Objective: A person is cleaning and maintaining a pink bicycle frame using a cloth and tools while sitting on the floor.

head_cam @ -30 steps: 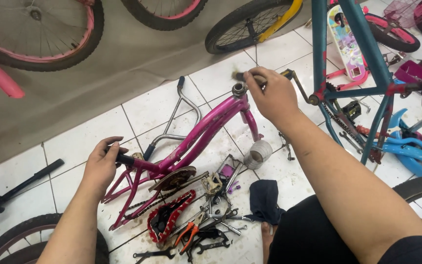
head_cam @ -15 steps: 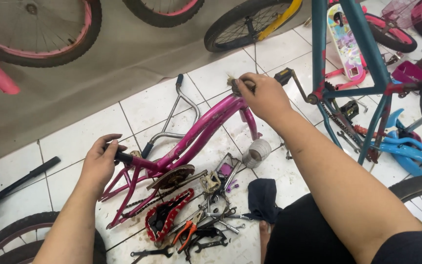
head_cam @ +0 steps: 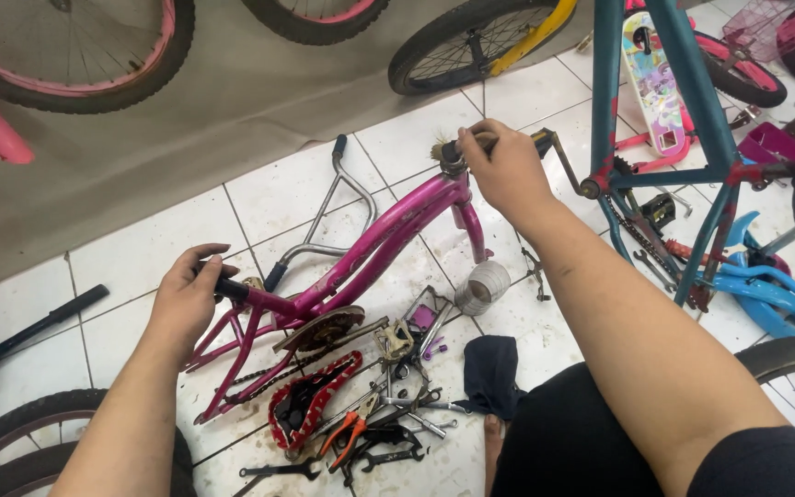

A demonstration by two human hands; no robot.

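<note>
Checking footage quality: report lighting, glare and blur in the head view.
Head view: even, soft light, faint shadows on the tiled floor; mild sheen on the pink frame; right hand and left hand both sharp; slight wide-angle bending at edges.

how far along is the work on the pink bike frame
Looks done: the pink frame is stripped, with no wheels, bars or saddle on it. In hand: the left hand steadies the seat tube, and the right hand works a brush at the head tube. Left: the handlebar and saddle lie loose.
</note>
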